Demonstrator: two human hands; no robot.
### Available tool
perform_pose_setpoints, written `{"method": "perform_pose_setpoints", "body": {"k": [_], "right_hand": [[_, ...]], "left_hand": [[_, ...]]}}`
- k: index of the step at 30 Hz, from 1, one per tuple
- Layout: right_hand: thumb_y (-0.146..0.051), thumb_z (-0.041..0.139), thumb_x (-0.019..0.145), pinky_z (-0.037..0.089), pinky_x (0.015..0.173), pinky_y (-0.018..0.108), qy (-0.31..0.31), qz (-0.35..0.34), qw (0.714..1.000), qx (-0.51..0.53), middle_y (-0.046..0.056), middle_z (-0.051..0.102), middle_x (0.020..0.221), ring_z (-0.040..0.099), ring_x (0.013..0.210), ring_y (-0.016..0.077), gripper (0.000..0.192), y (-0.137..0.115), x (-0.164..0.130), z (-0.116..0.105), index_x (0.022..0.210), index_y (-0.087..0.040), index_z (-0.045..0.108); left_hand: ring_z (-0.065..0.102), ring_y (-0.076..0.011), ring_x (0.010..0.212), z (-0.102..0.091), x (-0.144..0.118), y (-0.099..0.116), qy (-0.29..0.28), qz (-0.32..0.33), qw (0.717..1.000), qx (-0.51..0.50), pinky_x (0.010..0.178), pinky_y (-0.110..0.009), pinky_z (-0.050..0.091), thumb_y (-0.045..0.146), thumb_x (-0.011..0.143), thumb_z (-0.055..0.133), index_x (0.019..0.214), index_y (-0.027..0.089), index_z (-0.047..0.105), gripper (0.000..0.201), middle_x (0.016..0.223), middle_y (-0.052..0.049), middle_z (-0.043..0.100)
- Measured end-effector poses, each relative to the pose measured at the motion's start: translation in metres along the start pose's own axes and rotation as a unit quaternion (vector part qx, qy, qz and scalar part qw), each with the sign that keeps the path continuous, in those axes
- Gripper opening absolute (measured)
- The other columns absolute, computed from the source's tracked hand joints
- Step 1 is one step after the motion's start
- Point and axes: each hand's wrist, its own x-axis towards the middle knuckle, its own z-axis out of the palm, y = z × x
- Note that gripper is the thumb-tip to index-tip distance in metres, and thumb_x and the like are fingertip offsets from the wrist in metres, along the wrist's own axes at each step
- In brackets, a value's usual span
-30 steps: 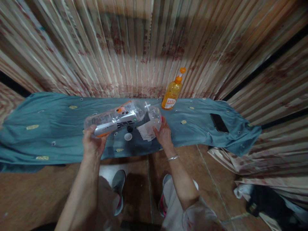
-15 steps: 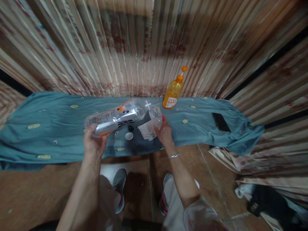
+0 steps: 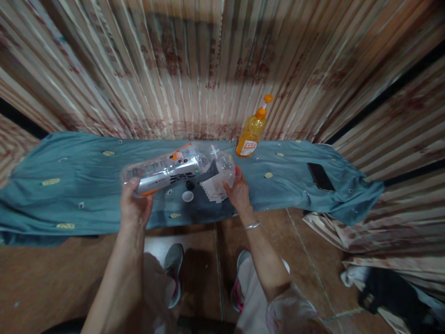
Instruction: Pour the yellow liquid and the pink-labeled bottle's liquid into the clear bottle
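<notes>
My left hand (image 3: 135,204) is wrapped round the base of a large clear plastic bottle (image 3: 167,170) with a silver and orange label. The bottle lies nearly level above the cloth, its neck pointing right. My right hand (image 3: 239,191) grips a smaller clear bottle (image 3: 225,167) with a pink part at its right end. The two necks meet or overlap; I cannot tell whether they touch. Below them on the cloth are a black cap (image 3: 189,185), a white round lid (image 3: 187,196) and white paper (image 3: 215,190) with a scalloped edge.
A pump bottle (image 3: 248,147) of orange liquid stands at the back of the narrow table, which has a teal cloth (image 3: 97,185). A black phone (image 3: 320,176) lies to the right. Pleated curtains (image 3: 194,79) hang behind. Dark fabric (image 3: 392,292) lies on the tiled floor.
Both hands keep their hold on the two bottles, almost unmoved. The whole view has shifted very slightly.
</notes>
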Motion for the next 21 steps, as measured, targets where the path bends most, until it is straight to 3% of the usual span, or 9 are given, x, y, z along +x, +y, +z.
{"method": "perform_pose_setpoints", "body": {"k": [15, 21], "right_hand": [[-0.029, 0.056, 0.082, 0.046, 0.099, 0.045, 0.020, -0.007, 0.999, -0.025, 0.026, 0.051, 0.133, 0.052, 0.121, 0.0307, 0.068, 0.0034, -0.0018, 0.0048, 0.139, -0.003, 0.028], [-0.030, 0.054, 0.084, 0.047, 0.097, 0.046, 0.014, -0.002, 1.000, -0.019, 0.024, 0.052, 0.131, 0.053, 0.119, 0.0293, 0.067, 0.0024, -0.0016, 0.0036, 0.140, -0.006, 0.028]], "left_hand": [[0.066, -0.0202, 0.091, 0.0011, 0.0007, -0.0009, -0.011, 0.016, 1.000, -0.008, 0.075, -0.030, 0.057, 0.027, 0.063, 0.071, 0.088, 0.019, 0.067, 0.027, 0.099, -0.005, 0.072], [0.065, -0.0244, 0.099, 0.0018, -0.0004, -0.0011, 0.009, 0.003, 1.000, -0.011, 0.072, -0.030, 0.058, 0.028, 0.060, 0.074, 0.089, 0.018, 0.067, 0.031, 0.099, -0.007, 0.072]]}}
